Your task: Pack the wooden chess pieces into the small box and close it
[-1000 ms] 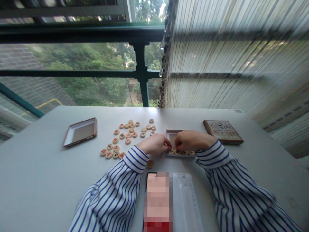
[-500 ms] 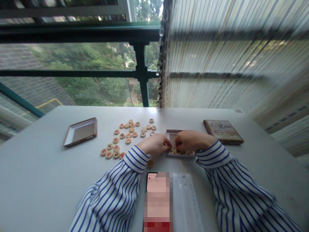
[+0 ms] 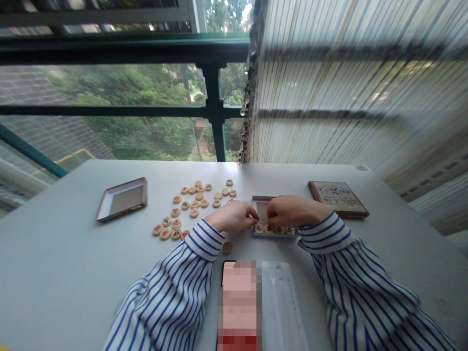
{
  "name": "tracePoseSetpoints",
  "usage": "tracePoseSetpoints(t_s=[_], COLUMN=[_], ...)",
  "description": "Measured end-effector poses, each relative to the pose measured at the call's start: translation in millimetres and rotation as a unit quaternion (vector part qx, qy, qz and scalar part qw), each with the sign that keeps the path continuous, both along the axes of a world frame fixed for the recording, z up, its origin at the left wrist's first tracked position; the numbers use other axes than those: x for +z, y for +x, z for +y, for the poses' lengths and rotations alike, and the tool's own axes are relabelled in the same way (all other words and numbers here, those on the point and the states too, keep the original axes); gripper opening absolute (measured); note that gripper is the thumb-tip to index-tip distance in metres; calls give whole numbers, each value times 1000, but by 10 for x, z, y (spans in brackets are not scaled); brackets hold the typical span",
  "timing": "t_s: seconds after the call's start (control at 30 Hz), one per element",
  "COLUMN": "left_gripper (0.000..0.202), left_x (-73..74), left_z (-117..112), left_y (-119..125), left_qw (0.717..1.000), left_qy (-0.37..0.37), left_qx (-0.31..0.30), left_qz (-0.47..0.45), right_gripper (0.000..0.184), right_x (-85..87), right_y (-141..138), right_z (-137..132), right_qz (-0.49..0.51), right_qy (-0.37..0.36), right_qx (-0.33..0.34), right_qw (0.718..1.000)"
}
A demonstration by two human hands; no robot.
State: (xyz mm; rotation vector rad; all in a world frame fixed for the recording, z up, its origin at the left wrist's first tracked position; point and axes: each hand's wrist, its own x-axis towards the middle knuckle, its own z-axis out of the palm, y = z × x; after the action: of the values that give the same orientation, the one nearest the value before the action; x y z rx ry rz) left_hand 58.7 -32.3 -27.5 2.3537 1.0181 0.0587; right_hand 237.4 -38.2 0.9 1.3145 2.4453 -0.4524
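My left hand (image 3: 235,216) and my right hand (image 3: 290,212) meet over a small open box tray (image 3: 260,202) on the white table (image 3: 66,263). A row of round wooden chess pieces (image 3: 275,229) lies along the tray's near edge. Both hands have their fingers pinched together just above that row; what the fingertips hold is hidden. Several loose round pieces (image 3: 193,204), marked in red or black, are scattered to the left of my left hand. One blank-faced piece (image 3: 227,247) lies by my left cuff.
An empty brown-rimmed box lid (image 3: 122,199) sits at the far left. A printed brown box (image 3: 337,198) lies at the right. A phone (image 3: 238,304) and a clear plastic case (image 3: 283,307) lie near the front edge. Window glass and a blind stand behind the table.
Both hands have lifted slightly away from the row of pieces, which now shows more fully. Nothing else on the table has moved.
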Motion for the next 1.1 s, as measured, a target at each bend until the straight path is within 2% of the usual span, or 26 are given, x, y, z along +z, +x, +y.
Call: tracePoseSetpoints(t_s=[0.17,0.33,0.57,0.8,1.1], left_gripper=[31,34,37,34,33], left_x=[124,285,458,633,645], left_z=[9,12,-2,-72,-217], left_y=[-95,-236,-449,-559,-727], left_qw=[999,995,983,972,964], left_qy=[15,27,23,49,85], left_qx=[41,88,138,172,201], left_qz=[-11,-45,-120,-151,-149], right_gripper=[30,30,26,21,18], right_x=[68,72,39,62,46], right_y=[22,21,-35,-119,-230], right_z=[0,13,-2,-57,-108], right_qz=[-26,23,76,118,139], right_qy=[68,136,238,269,277], right_qx=[-22,-31,-4,32,58], right_qw=[997,990,968,955,949])
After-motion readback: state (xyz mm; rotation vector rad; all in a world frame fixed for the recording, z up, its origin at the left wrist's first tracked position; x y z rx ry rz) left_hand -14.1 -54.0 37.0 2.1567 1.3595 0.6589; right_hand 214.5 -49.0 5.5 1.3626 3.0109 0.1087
